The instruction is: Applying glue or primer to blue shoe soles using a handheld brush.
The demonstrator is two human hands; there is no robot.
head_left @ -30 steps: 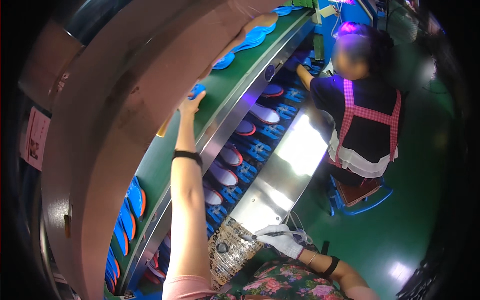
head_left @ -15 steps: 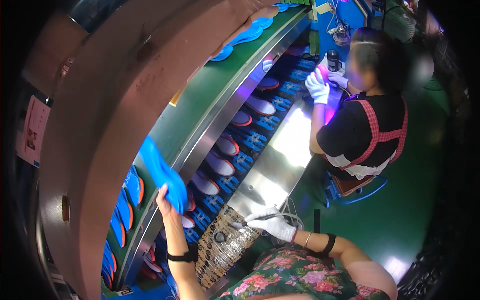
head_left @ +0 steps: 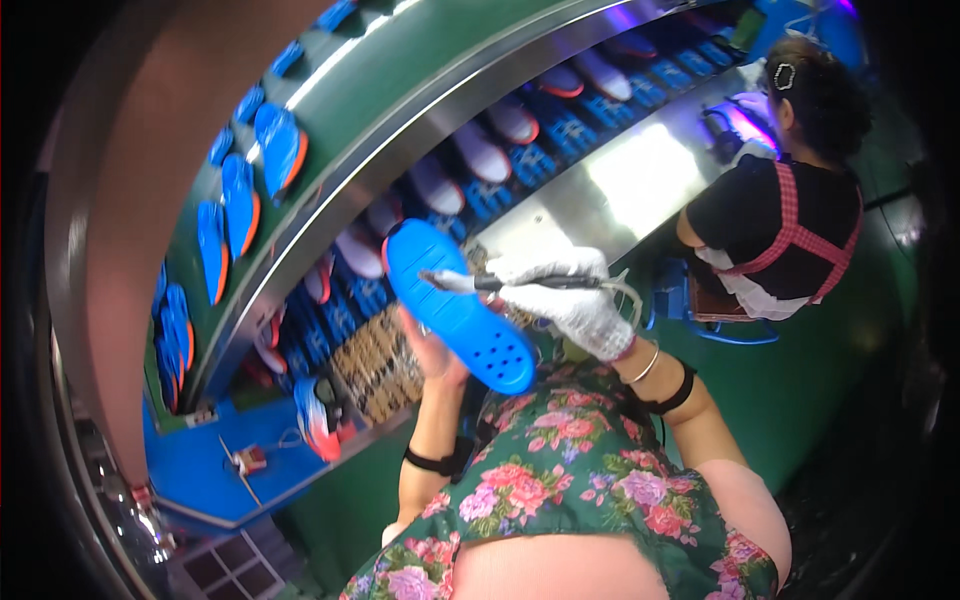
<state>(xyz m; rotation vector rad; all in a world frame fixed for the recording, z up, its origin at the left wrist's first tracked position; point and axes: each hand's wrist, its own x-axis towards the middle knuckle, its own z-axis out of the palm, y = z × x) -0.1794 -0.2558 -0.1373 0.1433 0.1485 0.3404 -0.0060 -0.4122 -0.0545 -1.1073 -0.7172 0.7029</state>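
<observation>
Left bare hand (head_left: 432, 346): is grasping a long blue perforated sole (head_left: 455, 322), between both hands
Right white-gloved hand (head_left: 572, 300): is clasping a slim black corded tool (head_left: 487, 284) over it
Sole: could be slipping if left grip is loosening

L hand (head_left: 437, 352) bare, gripping, fingers mostly hidden; L forearm (head_left: 432, 428) near vert. R hand (head_left: 580, 308) gloved, fingers curled in a pinch, pointing L; R forearm (head_left: 703, 428) slants up-L from lower R.
</observation>
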